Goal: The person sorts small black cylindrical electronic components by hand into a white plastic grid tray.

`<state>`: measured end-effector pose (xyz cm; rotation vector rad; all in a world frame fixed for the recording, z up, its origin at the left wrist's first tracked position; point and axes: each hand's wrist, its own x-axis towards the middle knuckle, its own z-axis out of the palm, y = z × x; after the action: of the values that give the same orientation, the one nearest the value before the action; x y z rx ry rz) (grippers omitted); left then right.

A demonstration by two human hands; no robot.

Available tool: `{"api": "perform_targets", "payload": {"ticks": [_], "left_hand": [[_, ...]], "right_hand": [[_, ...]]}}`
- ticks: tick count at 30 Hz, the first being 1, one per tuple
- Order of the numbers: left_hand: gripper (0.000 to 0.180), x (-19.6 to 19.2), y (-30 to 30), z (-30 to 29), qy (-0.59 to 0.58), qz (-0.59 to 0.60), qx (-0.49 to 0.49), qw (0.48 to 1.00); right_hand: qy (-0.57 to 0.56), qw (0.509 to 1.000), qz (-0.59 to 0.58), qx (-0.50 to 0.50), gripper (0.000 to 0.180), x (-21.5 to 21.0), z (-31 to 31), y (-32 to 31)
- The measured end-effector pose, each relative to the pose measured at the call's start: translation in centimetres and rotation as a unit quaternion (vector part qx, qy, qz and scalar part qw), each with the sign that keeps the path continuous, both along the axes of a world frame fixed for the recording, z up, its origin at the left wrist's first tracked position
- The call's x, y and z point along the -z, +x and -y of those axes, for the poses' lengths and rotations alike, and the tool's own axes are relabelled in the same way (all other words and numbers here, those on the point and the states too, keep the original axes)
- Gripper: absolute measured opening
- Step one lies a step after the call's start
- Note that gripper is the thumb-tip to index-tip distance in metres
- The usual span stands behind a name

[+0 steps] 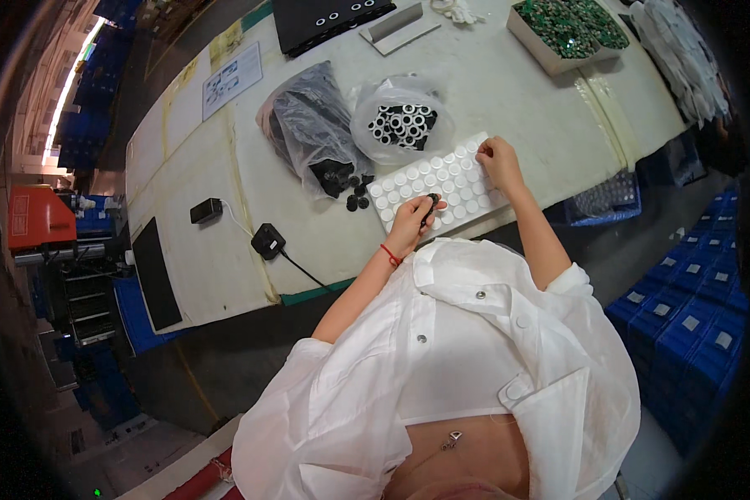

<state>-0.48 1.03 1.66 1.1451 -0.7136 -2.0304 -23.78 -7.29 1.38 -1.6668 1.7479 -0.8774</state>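
Observation:
A white tray [438, 236] filled with rows of round white discs lies at the table's front edge. My left hand [414, 218] is over its left part, fingers closed around several small black round pieces [429, 211]. At the tray's far right corner my right hand [497, 162] has its fingertips pinched together over the discs; whatever is between them is too small to make out. Beyond the tray, a clear bag [360, 140] holds black-and-white rings [402, 125]. Next to it a plastic bag [304, 108] lies on its side, with black round pieces [357, 202] spilling from its mouth.
A box of green circuit boards [550, 57] stands at the far right. At the back are a black panel [296, 29] and a metal bracket [400, 32]. Two black adapters [268, 242] with cables lie to the left. Blue crates [683, 292] stand beyond the table's right side.

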Motion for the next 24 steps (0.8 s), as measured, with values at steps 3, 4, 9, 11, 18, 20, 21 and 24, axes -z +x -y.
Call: {"api": "perform_targets", "payload": {"ticks": [3,4,9,11,18,20,21,24], "left_hand": [[0.029,0.6,-0.2,0.1,-0.010,-0.001,-0.027,1.000],[0.028,0.8,-0.2,0.2,-0.010,-0.007,-0.039,0.999],[0.027,0.4,-0.6,0.3,-0.012,0.018,-0.041,0.999],[0.025,0.6,-0.5,0.3,-0.014,0.017,-0.038,0.999],[0.029,0.8,-0.4,0.3,-0.019,0.021,-0.034,0.999],[0.033,0.9,-0.3,0.3,-0.008,0.023,-0.034,0.999],[0.033,0.8,-0.2,0.3,-0.006,0.023,-0.037,0.999],[0.039,0.8,-0.4,0.4,-0.010,0.026,-0.035,0.999]], "right_hand": [[0.068,0.998,-0.001,-0.016,0.010,-0.9,1.0,-0.2],[0.097,0.995,-0.014,-0.025,0.010,-1.2,1.2,-0.2],[0.020,0.990,-0.131,-0.053,0.009,0.4,0.1,0.3],[0.020,0.984,-0.171,-0.035,0.011,-0.6,-1.0,1.5],[-0.097,0.975,-0.166,-0.116,0.010,1.0,-2.4,0.6],[-0.038,0.990,0.038,-0.127,0.009,1.1,-3.0,0.9],[-0.035,0.990,0.038,-0.131,0.009,0.6,-3.4,1.5],[0.123,0.954,0.220,-0.164,0.010,-0.9,-4.2,4.0]]}}
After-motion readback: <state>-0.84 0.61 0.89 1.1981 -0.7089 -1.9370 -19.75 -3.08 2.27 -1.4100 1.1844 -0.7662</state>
